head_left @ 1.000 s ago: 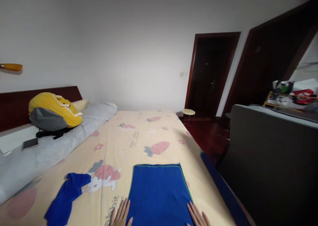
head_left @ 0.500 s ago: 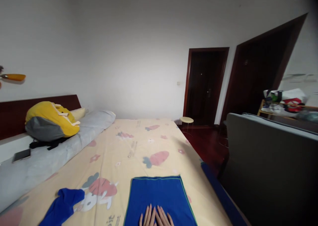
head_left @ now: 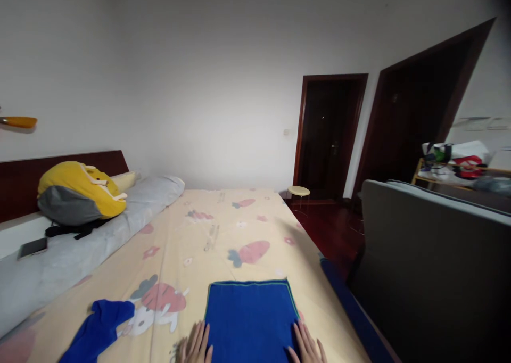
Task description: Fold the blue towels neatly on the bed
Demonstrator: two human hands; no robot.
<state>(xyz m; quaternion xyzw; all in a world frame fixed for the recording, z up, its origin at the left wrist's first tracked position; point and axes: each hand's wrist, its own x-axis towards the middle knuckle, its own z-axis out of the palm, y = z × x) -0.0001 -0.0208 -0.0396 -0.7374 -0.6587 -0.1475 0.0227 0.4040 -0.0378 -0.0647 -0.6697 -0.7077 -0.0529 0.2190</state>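
Observation:
A blue cloth [head_left: 249,315] with a thin green edge stitch lies flat on the bed, its near part cut off by the bottom of the view. At its left edge rests my left hand [head_left: 195,344], fingers stretched out, partly on the cloth and partly on the sheet. My right hand [head_left: 306,344] lies flat at the right edge, fingers extended and thumb on the cloth. Neither hand grips anything. Off to the left, a second, crumpled blue cloth [head_left: 98,328] lies on the sheet.
The bed has a cream sheet [head_left: 223,222] printed with carrots and rabbits. A yellow and grey backpack [head_left: 82,192] and a dark phone [head_left: 32,247] rest on the pale bedding at left. A dark panel [head_left: 423,256] stands at right; a round stool [head_left: 298,191] is beyond the bed.
My hands were side by side at the middle of the cloth; they have moved apart, the left one to the left edge and the right one to the right edge.

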